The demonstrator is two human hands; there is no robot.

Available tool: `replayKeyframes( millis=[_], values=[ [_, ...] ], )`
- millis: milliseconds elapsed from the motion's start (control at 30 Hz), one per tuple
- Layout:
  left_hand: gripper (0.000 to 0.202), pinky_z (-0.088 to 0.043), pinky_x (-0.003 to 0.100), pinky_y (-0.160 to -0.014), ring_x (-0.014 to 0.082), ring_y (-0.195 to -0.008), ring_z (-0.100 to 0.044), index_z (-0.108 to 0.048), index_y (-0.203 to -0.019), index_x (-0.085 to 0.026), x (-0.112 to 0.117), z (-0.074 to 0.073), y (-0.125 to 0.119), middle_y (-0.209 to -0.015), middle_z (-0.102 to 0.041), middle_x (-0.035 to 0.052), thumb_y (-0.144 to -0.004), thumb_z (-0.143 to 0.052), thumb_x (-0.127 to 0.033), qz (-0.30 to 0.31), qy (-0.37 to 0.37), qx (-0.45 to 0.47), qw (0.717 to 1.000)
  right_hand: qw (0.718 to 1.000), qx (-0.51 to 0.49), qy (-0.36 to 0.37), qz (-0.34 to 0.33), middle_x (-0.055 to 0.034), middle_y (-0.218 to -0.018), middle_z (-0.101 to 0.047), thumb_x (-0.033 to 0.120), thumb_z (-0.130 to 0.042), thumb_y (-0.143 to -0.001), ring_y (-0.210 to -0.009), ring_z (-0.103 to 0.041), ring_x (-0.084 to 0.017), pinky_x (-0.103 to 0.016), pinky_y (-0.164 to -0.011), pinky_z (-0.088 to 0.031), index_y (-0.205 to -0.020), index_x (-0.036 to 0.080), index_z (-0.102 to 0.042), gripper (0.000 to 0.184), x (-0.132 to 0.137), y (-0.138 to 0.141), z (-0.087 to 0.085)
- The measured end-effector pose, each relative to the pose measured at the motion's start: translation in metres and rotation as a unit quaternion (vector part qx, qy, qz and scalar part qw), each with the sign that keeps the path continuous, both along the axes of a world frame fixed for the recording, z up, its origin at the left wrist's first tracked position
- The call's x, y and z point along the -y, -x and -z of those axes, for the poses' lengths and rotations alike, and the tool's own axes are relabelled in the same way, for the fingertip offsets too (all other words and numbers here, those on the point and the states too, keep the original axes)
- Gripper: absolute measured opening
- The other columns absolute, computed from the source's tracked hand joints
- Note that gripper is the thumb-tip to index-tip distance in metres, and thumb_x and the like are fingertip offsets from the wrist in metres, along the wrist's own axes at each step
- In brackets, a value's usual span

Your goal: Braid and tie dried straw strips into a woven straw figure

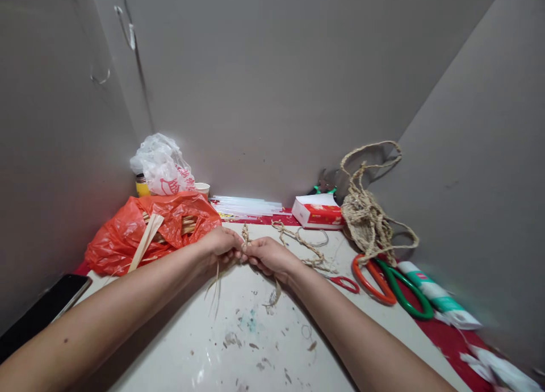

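Observation:
My left hand [224,244] and my right hand [268,255] meet over the middle of the white board [238,335], fingertips pinched close together. Between them is a braided straw cord [245,232], its plaited end sticking up behind the fingers. Loose thin straw strands [218,284] hang below my left hand, and a wider strip [275,295] dangles under my right. More of the twisted cord [313,254] lies on the board beyond my right wrist. The exact spot where the fingers grip is partly hidden.
At left, a red plastic bag [114,238] holds straw strips, near a black phone [46,309]. Glue sticks [247,206] and a red-white box [321,213] line the back. At right lie a rope bundle [368,221], orange-and-green-handled scissors [411,295], small red scissors [347,284] and a wrapped roll [440,295].

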State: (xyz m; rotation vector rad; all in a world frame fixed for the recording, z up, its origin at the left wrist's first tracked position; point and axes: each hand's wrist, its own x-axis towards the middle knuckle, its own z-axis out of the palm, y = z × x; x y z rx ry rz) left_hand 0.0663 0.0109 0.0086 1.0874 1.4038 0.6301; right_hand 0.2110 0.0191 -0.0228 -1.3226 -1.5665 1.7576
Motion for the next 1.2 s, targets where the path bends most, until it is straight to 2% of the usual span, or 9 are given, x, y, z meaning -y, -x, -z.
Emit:
replayKeyframes(
  millis=[133, 400, 600, 733, 800, 967, 1000, 1133, 1200],
  values=[
    [0.008, -0.028, 0.017, -0.037, 0.0051, -0.032, -0.039, -0.053, -0.067, -0.015, 0.008, -0.004, -0.004, -0.041, -0.052, -0.0036, -0.069, -0.054, -0.007, -0.013, 0.0, -0.017, 1.0, 0.994, -0.078, 0.08, -0.005, 0.0067, -0.045, -0.042, 0.019, -0.048, -0.075, -0.03, -0.021, -0.001, -0.015, -0.029, -0.011, -0.066, 0.012, -0.054, 0.013, 0.003, 0.002, -0.004],
    [0.014, -0.031, 0.018, -0.039, 0.0075, -0.034, -0.041, -0.054, -0.086, -0.016, 0.016, 0.012, -0.019, -0.041, -0.048, -0.0064, -0.073, -0.053, -0.012, -0.053, -0.141, -0.073, 0.986, 0.974, -0.167, 0.136, 0.064, 0.0071, -0.044, -0.039, 0.016, -0.05, -0.076, -0.031, -0.019, -0.001, -0.013, -0.03, -0.009, -0.063, 0.014, -0.045, 0.014, 0.005, 0.004, -0.006],
    [0.015, -0.033, 0.02, -0.05, 0.0094, -0.049, -0.046, -0.06, -0.084, -0.016, 0.017, 0.026, -0.014, -0.054, -0.055, -0.0026, -0.071, -0.052, -0.014, -0.015, -0.322, -0.225, 0.919, 0.965, -0.193, 0.147, 0.097, 0.0077, -0.044, -0.038, 0.016, -0.053, -0.075, -0.032, -0.019, 0.0, -0.012, -0.03, -0.008, -0.064, 0.015, -0.044, 0.014, 0.006, 0.005, -0.004],
    [0.014, -0.033, 0.022, -0.054, 0.0111, -0.053, -0.047, -0.061, -0.083, -0.016, 0.022, 0.027, -0.017, -0.058, -0.056, -0.0003, -0.073, -0.05, -0.015, 0.01, -0.372, -0.274, 0.887, 0.962, -0.207, 0.137, 0.117, 0.0083, -0.044, -0.036, 0.016, -0.053, -0.074, -0.032, -0.02, -0.001, -0.013, -0.031, -0.009, -0.063, 0.015, -0.043, 0.014, 0.007, 0.007, -0.001],
    [0.016, -0.033, 0.022, -0.054, 0.0118, -0.054, -0.048, -0.061, -0.084, -0.016, 0.025, 0.026, -0.018, -0.059, -0.058, 0.0008, -0.073, -0.049, -0.015, 0.013, -0.376, -0.285, 0.882, 0.964, -0.199, 0.131, 0.12, 0.0084, -0.042, -0.035, 0.015, -0.052, -0.074, -0.032, -0.019, -0.001, -0.013, -0.031, -0.009, -0.061, 0.016, -0.042, 0.016, 0.008, 0.007, 0.0],
    [0.032, -0.035, 0.022, -0.052, 0.0117, -0.051, -0.05, -0.062, -0.1, -0.014, 0.031, 0.011, -0.005, -0.06, -0.06, -0.0004, -0.068, -0.056, -0.018, 0.081, -0.276, -0.234, 0.929, 0.973, -0.171, 0.13, 0.082, 0.009, -0.041, -0.033, 0.013, -0.051, -0.072, -0.032, -0.018, -0.001, -0.013, -0.031, -0.009, -0.061, 0.015, -0.044, 0.013, 0.005, 0.001, -0.002],
    [0.034, -0.035, 0.022, -0.052, 0.0118, -0.051, -0.05, -0.062, -0.101, -0.014, 0.03, 0.007, -0.001, -0.06, -0.06, -0.0003, -0.069, -0.056, -0.02, 0.079, -0.262, -0.225, 0.935, 0.975, -0.167, 0.131, 0.07, 0.0091, -0.041, -0.033, 0.013, -0.052, -0.072, -0.032, -0.018, -0.001, -0.013, -0.031, -0.009, -0.063, 0.014, -0.046, 0.01, 0.004, -0.001, -0.003],
    [0.026, -0.041, 0.022, -0.063, 0.013, -0.068, -0.056, -0.062, -0.094, -0.014, 0.018, -0.001, 0.009, -0.078, -0.064, 0.0038, -0.07, -0.054, -0.018, -0.035, -0.299, -0.176, 0.937, 0.978, -0.158, 0.129, 0.027, 0.0095, -0.041, -0.034, 0.016, -0.054, -0.072, -0.032, -0.017, -0.001, -0.014, -0.033, -0.007, -0.072, 0.012, -0.053, 0.004, 0.001, -0.008, -0.007],
    [0.019, -0.041, 0.021, -0.059, 0.0115, -0.063, -0.055, -0.06, -0.088, -0.014, 0.012, 0.004, 0.006, -0.075, -0.063, 0.0035, -0.07, -0.052, -0.018, -0.013, -0.211, -0.087, 0.973, 0.98, -0.153, 0.128, 0.009, 0.0097, -0.041, -0.033, 0.017, -0.054, -0.071, -0.033, -0.016, -0.001, -0.014, -0.033, -0.006, -0.07, 0.013, -0.051, 0.006, -0.001, -0.01, -0.007]
  ],
)
